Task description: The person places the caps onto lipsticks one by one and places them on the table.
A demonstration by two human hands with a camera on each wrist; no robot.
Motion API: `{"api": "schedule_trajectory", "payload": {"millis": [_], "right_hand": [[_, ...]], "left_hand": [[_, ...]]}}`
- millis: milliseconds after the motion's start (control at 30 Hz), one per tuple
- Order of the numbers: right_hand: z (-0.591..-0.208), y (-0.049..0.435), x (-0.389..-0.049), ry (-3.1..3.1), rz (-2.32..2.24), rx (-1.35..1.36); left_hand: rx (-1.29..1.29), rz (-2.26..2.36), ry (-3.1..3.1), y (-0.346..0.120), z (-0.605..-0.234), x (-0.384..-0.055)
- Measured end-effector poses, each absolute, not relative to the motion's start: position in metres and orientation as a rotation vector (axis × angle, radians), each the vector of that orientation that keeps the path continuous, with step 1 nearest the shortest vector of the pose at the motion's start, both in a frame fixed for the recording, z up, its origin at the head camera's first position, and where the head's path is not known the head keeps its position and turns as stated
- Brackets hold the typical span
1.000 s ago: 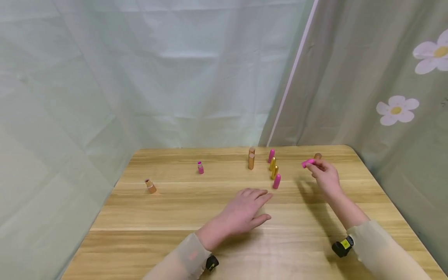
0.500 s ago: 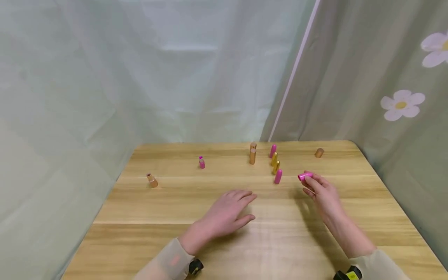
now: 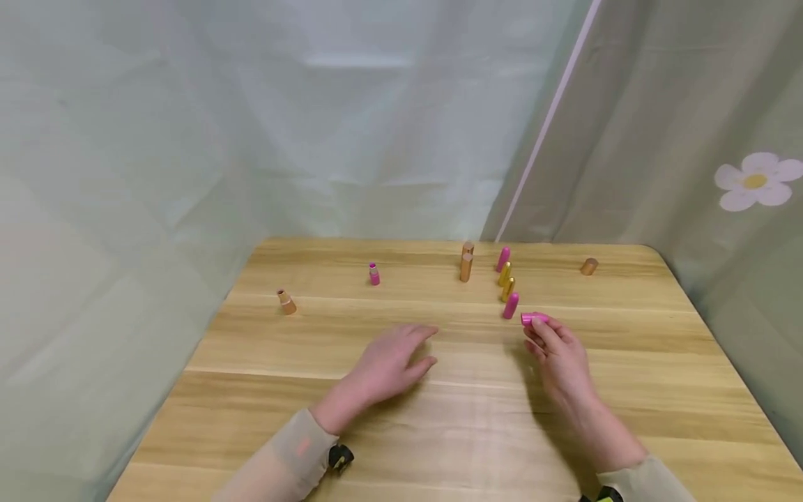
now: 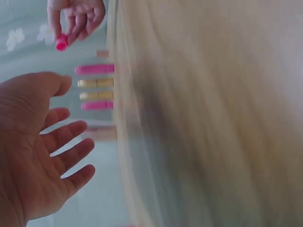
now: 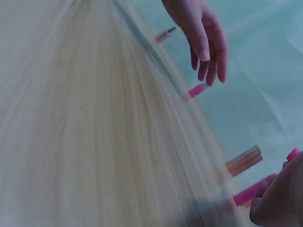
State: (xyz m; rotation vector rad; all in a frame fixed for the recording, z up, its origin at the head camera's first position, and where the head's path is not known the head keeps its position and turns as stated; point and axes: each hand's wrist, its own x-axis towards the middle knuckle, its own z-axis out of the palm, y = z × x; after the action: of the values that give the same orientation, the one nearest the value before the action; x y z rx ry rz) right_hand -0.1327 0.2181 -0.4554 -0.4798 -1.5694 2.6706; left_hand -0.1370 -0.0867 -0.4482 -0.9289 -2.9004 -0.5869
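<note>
My right hand (image 3: 562, 359) pinches a pink lipstick cap (image 3: 534, 318) between thumb and fingers, raised over the table with its hollow end toward the left. Just beyond the cap's left end stands a row of bullet-shaped tubes: a near pink tube (image 3: 511, 305), two gold ones (image 3: 508, 288) and a far pink tube (image 3: 503, 259). My left hand (image 3: 381, 362) hovers with nothing in it, fingers spread and relaxed. In the left wrist view the cap (image 4: 61, 42) shows its round end. The right wrist view catches only an edge of the right hand (image 5: 279, 194).
Two rose-gold tubes (image 3: 466, 268) stand at the back, one behind the other. A pink lipstick base (image 3: 374, 275) and a rose-gold base (image 3: 287, 302) are at left. A short rose-gold cap (image 3: 589, 266) sits at back right. Curtains hang behind the wooden table (image 3: 251, 404).
My right hand has brought the pink cap from the back right, nearer to me and leftward. The left hand has drawn back to the left, away from the row. The head view has shifted slightly.
</note>
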Motion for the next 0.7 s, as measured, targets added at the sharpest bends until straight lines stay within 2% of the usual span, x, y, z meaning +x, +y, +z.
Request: {"api": "schedule_trajectory", "payload": {"millis": [200, 367, 567, 700], "right_hand": [[-0.45, 0.202, -0.137, -1.516, 2.672, -0.49], [-0.453, 0.192, -0.138, -1.52, 2.666, -0.488], [-0.457, 0.177, -0.138, -1.56, 2.661, -0.478], [-0.459, 0.168, -0.139, -1.584, 2.653, -0.463]], "left_hand": [[-0.462, -0.949, -2.881, -0.121, -0.44, -0.161], [-0.148, -1.155, -2.789, -0.146, -0.443, -0.196], [-0.022, -1.137, -2.822, -0.153, -0.454, -0.237], [0.023, -1.106, -2.858, -0.149, -0.464, -0.253]]}}
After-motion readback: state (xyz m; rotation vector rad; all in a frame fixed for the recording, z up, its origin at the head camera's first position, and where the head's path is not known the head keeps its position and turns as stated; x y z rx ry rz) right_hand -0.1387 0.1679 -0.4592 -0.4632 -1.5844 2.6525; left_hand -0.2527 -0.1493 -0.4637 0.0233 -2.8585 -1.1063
